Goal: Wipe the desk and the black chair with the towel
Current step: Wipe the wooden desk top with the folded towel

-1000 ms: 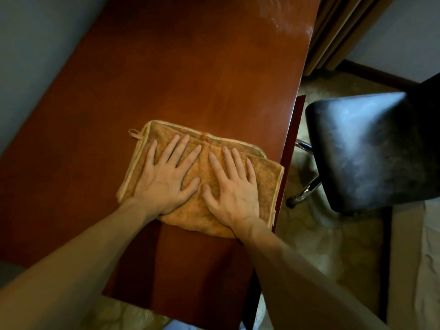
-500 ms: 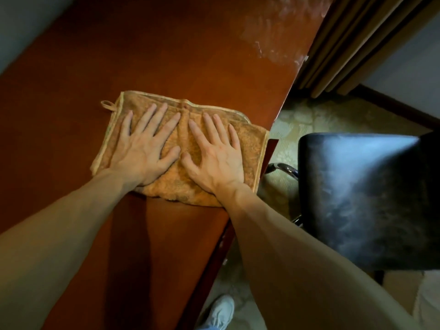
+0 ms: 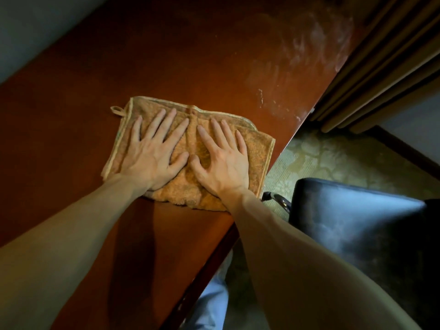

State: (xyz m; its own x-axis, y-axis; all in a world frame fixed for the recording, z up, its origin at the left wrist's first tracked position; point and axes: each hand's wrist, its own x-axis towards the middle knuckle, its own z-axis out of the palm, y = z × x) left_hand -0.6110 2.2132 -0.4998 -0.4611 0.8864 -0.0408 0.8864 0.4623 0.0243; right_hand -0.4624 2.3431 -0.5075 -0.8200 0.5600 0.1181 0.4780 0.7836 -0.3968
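A folded tan towel (image 3: 258,148) with a small hanging loop lies flat on the reddish-brown wooden desk (image 3: 190,55), close to the desk's right edge. My left hand (image 3: 152,151) presses flat on the towel's left half, fingers spread. My right hand (image 3: 220,160) presses flat on its right half, thumbs nearly touching. The black chair (image 3: 357,222) stands on the floor to the right of the desk, its padded seat dusty and shiny.
A pale dusty smear (image 3: 309,51) covers the desk's far right part. Folded curtains (image 3: 381,67) hang beyond the desk's far end. Patterned carpet (image 3: 333,158) lies between desk and chair. A grey wall (image 3: 35,25) runs along the desk's left side.
Both hands have pushed the towel along the desk toward its far end, nearer the dusty smear. The chair now lies lower right in view.
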